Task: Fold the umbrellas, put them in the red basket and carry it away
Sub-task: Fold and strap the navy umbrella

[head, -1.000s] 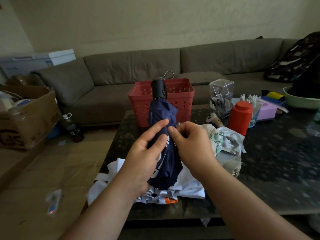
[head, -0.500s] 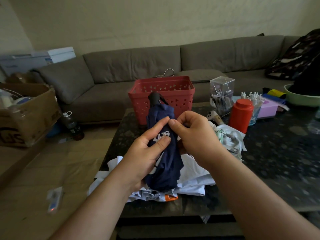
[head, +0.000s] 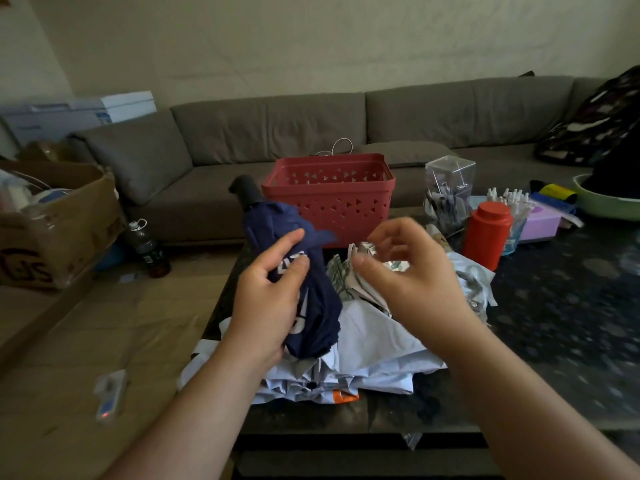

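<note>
A long grey-brown sofa (head: 311, 133) runs along a plain cream wall (head: 311, 39), turning a corner at the far right. The floor (head: 69, 341) is tan. A dark speckled table (head: 554, 323) fills the lower right. An open cardboard box (head: 52, 220) sits at the left, white boxes (head: 86, 110) behind it. Light is dim and soft.

navy umbrella (head: 313, 306): thin matt cloth with white print, matt black plastic handle
red basket (head: 332, 202): matt moulded plastic, walls pierced with triangles
pale umbrella (head: 374, 348): smooth, creased light cloth
table (head: 561, 323): dark speckled stone-like top, glossy
sofa (head: 277, 126): grey-brown woven cloth, matt
red canister (head: 486, 233): smooth plastic, slight sheen
clear box (head: 448, 188): transparent glossy plastic
cardboard box (head: 59, 226): brown matt card
</note>
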A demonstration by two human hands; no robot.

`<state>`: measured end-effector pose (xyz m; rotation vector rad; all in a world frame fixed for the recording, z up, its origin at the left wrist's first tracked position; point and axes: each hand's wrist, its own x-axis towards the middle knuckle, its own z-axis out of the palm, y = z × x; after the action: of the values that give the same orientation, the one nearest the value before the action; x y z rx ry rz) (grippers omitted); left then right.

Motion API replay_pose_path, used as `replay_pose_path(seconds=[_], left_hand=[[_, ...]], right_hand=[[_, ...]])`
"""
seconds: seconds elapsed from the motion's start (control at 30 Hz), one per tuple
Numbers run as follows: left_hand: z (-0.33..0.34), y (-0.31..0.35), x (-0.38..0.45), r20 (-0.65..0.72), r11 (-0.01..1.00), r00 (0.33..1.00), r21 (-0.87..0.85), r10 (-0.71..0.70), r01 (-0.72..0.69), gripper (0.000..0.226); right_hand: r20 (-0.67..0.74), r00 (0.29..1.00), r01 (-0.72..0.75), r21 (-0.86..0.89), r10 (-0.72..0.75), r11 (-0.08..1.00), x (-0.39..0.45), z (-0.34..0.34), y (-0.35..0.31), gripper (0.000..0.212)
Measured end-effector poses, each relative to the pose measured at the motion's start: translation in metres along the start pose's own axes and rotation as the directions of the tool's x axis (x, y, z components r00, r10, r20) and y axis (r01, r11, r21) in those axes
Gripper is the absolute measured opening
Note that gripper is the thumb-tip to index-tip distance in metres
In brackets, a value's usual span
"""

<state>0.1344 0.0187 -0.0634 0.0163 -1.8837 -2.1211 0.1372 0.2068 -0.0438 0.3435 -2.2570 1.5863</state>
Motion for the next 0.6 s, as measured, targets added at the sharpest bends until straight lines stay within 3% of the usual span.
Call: replay_pose_path(seconds=[0.1, 0.17, 0.3, 0.47, 0.6], left_hand=[[-0.005, -0.004, 0.008, -0.092, 0.999, 0.994, -0.010, 0.052, -0.053, 0.035], [-0.007, -0.004, 0.008, -0.105, 0.998, 0.993, -0.013, 0.062, -0.064, 0.035], [-0.008, -0.007, 0.008, -0.104, 0.996, 0.991, 0.007, 0.089, -0.089, 0.036], [-0.006, -0.009, 0.003, -0.142, 0.990, 0.980, 0.054, 0.137, -0.130, 0.038], [-0.003, -0.007, 0.001, -0.153, 0.989, 0.977, 0.044, 0.146, -0.141, 0.041]], right_hand=[[0.269, 0.959, 0.087, 0.013, -0.087, 0.996, -0.018, 0.004, -0.005, 0.029], [0.327, 0.939, 0.127, -0.039, -0.107, 0.991, -0.024, 0.015, -0.003, 0.034], [0.261, 0.960, 0.133, -0.094, -0.105, 0.987, -0.029, 0.031, 0.001, 0.027], [0.160, 0.986, 0.048, -0.034, -0.042, 0.998, -0.028, 0.037, -0.002, 0.020], [0.102, 0.984, 0.167, -0.216, -0.148, 0.962, -0.029, 0.041, 0.000, 0.017]])
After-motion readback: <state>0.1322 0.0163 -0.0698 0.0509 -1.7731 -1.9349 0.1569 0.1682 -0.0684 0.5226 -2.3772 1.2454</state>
